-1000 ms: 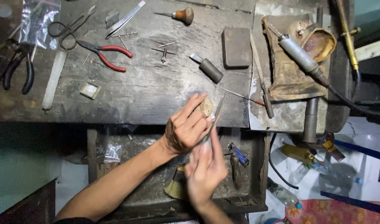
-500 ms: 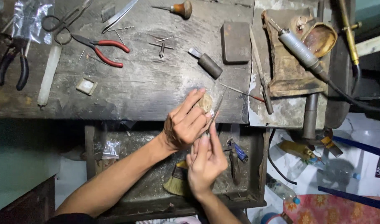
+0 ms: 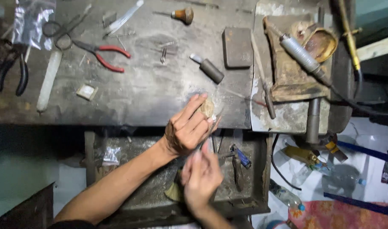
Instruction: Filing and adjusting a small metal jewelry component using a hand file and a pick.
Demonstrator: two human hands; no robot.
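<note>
My left hand [image 3: 186, 128] rests at the front edge of the dark workbench [image 3: 151, 97], fingers closed on a small piece that I cannot make out. It presses that piece against a tan wooden peg [image 3: 208, 107]. Just below it, over the open drawer, my right hand [image 3: 200, 178] pinches a thin metal tool [image 3: 214, 127] whose tip points up to the left fingertips. Both hands are close together, almost touching.
Red-handled pliers [image 3: 104, 55], black pliers [image 3: 11, 72], scissors [image 3: 60, 33], a white rod [image 3: 47, 82], a wooden-handled tool [image 3: 183, 15], a dark block [image 3: 237, 46] and a small cylinder [image 3: 211, 70] lie on the bench. A corded rotary handpiece [image 3: 302, 55] lies at right. The drawer [image 3: 255, 169] holds small tools.
My right hand has shifted slightly down and left with the thin tool. The left hand stays at the peg. The view has drifted a little.
</note>
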